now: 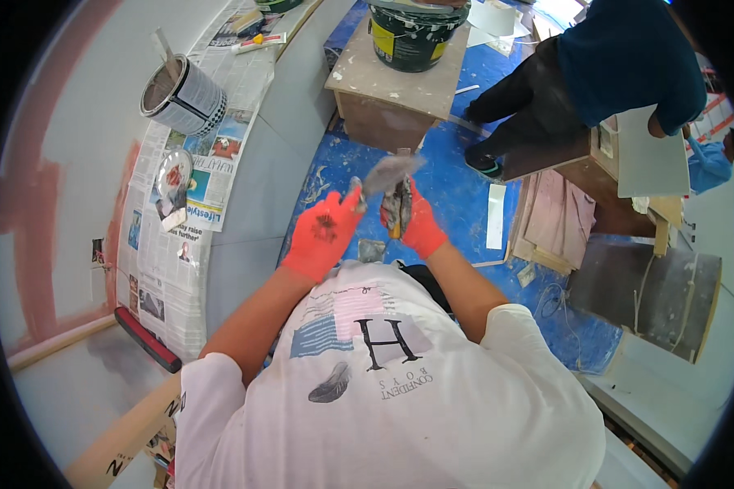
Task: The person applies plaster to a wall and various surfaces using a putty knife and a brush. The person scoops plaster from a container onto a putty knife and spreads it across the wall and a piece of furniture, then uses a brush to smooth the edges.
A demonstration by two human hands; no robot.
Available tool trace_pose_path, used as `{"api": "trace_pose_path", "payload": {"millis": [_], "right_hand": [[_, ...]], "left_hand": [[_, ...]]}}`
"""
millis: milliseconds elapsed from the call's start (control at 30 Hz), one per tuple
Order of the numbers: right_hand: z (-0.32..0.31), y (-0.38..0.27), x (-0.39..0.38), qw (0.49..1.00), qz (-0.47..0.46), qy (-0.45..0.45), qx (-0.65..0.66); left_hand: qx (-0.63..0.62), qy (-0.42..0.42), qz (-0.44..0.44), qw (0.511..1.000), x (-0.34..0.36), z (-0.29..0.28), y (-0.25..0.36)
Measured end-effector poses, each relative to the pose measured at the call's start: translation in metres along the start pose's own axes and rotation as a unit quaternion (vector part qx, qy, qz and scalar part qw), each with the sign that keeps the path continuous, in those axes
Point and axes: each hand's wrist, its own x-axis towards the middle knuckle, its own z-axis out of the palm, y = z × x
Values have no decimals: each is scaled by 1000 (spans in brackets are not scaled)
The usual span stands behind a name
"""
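Blue plastic floor sheet [457, 204], spattered with white, spread under everything at centre. Up from it, a low bare-wood stand [383, 85] carrying a dark green paint bucket [412, 33] with a smeared rim. Left of the stand, a curved pale grey panel [253, 187] draped with sheets of newspaper [167, 253]; on the paper, an open round tin [179, 98] with a stirring stick, a loose round lid [174, 175] just below it, and a small tube [258, 42] further up. Red-handled tool [147, 338] lying at the lower edge of the paper. Beyond the panel, a wall patch brushed reddish-brown [24, 196].

Below the stand, both hands in orange gloves, raised close together over the blue sheet. Left hand [326, 232] spread open, palm up, dark smudge in the middle, fingertips touching the blurred grey flat blade [390, 171]. Right hand [412, 216] closed around the handle of that putty-caked scraper, blade pointing up toward the stand.

Right of the stand, another person in a dark blue top [628, 57], holding a white board [652, 155] over a brown wooden box [546, 155]. Stack of thin pale boards [554, 216] below that box, a grey slab [644, 289] lower still.
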Motion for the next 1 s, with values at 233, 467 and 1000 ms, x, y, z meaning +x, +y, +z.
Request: {"api": "trace_pose_path", "payload": {"millis": [233, 467, 1000], "right_hand": [[10, -4, -2, 977, -57, 199, 43], [-8, -13, -13, 994, -30, 89, 56], [4, -7, -17, 991, 2, 134, -6]], "left_hand": [[384, -173, 51, 906, 23, -3, 60], [325, -124, 28, 937, 30, -13, 46], [391, -126, -30, 911, 33, -22, 52]]}}
